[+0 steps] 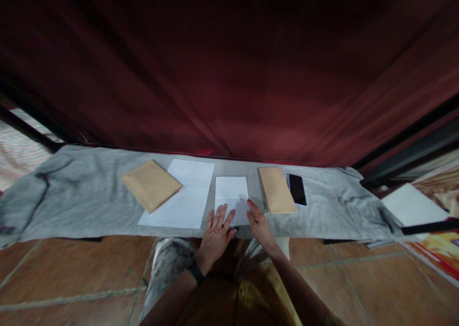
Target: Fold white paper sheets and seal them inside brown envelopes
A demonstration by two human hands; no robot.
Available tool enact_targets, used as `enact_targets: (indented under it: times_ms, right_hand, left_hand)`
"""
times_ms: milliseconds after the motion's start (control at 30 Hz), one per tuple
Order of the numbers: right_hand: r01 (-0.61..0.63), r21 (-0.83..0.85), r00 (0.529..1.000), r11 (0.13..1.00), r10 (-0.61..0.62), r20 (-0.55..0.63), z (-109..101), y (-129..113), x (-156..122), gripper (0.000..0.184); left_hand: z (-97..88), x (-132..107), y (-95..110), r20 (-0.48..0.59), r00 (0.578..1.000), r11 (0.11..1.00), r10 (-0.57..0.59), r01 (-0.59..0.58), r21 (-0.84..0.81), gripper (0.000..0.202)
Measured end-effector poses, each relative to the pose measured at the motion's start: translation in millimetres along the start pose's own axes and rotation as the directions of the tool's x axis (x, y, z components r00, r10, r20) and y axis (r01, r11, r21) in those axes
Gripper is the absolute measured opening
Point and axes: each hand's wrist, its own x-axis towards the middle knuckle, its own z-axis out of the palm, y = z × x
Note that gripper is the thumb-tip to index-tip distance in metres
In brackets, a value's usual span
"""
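Observation:
A small white folded sheet (231,192) lies on a grey cloth (82,197) in front of me. My left hand (216,233) lies flat with fingers spread on the sheet's near left corner. My right hand (258,221) rests with fingers stretched out on its near right corner. Neither hand grips anything. To the left lies a larger white sheet (184,199) with a brown envelope (151,185) overlapping its left side. Right of my hands lies a stack of brown envelopes (277,190), and beside it a black phone (297,189).
A dark red curtain (229,68) hangs behind the cloth. Brown floor tiles (71,278) lie near me. At the far right are another white sheet (412,205), a black bar (430,228) and colourful printed material (442,252).

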Motion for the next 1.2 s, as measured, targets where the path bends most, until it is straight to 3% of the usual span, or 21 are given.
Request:
enact_targets:
  times_ms: [100,233,567,733,833,933,1200]
  right_hand:
    - [0.229,-0.178,0.957,0.957,-0.188,0.222,8.3,-25.6,-8.2,0.05]
    - [0.386,-0.364,0.899,0.848,-0.258,0.353,9.8,-39.2,-18.4,0.053]
    - [0.358,-0.496,0.921,0.791,-0.21,0.329,-12.2,-19.1,-28.7,0.058]
    - [0.354,-0.498,0.919,0.792,-0.194,0.344,-14.3,-10.9,-32.1,0.059]
    - [0.35,-0.502,0.917,0.791,-0.182,0.354,-13.3,-10.4,-32.3,0.059]
    - [0.357,-0.499,0.913,0.79,-0.182,0.366,-14.1,-10.5,-32.4,0.058]
    - [0.379,-0.509,0.906,0.773,-0.199,0.373,-18.1,-6.6,-33.8,0.059]
  left_hand:
    - [-1.5,-1.7,0.0,0.017,1.0,1.0,0.027,-0.026,-0.002,0.059]
    - [-4.9,-6.5,-3.7,0.044,0.997,0.998,0.064,-0.064,-0.007,0.059]
    - [-19.0,-26.7,-19.5,0.113,0.993,0.999,0.04,-0.044,0.027,0.066]
    - [-27.1,-17.3,-8.7,0.129,0.988,0.997,0.082,-0.083,0.001,0.065]
    - [-25.1,-7.7,5.8,0.155,0.972,0.984,0.175,-0.169,-0.054,0.063]
    - [-18.0,-4.4,15.3,0.197,0.961,0.981,0.192,-0.181,-0.073,0.065]
    - [-13.9,-14.9,4.8,0.26,0.941,0.976,0.215,-0.216,-0.024,0.075]
